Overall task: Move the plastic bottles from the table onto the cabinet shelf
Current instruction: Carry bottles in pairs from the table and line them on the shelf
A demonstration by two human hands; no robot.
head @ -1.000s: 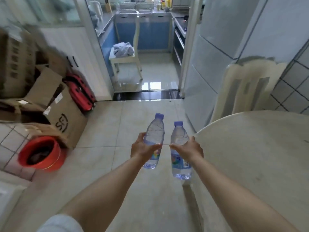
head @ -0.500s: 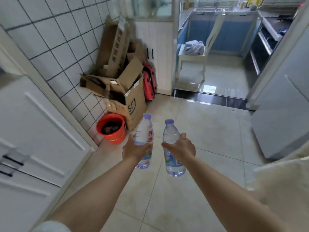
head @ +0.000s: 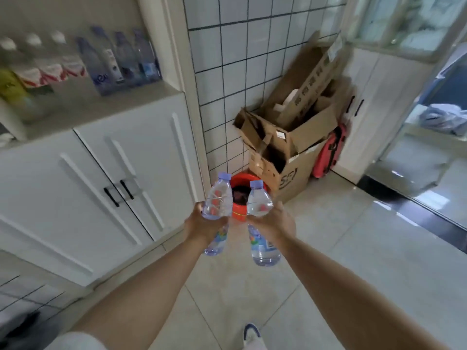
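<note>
My left hand (head: 202, 224) grips a clear plastic bottle (head: 218, 200) with a pale blue cap, held upright over the floor. My right hand (head: 274, 223) grips a second clear bottle (head: 260, 202) of the same kind, close beside the first. The white cabinet (head: 106, 157) stands at the left, and its open shelf (head: 101, 102) holds a row of several bottles (head: 118, 59). Both held bottles are lower than the shelf and to its right. The table is out of view.
Cardboard boxes (head: 290, 147) are stacked in the tiled corner ahead, with a red bucket (head: 238, 198) in front and a red suitcase (head: 331, 150) beside them. A glass doorway (head: 429, 147) opens at the right. My shoe (head: 252, 334) shows on the tiled floor.
The view has swung left, away from the table, bringing the cabinet and its shelf of bottles into sight. Both hands keep holding their bottles out in front.
</note>
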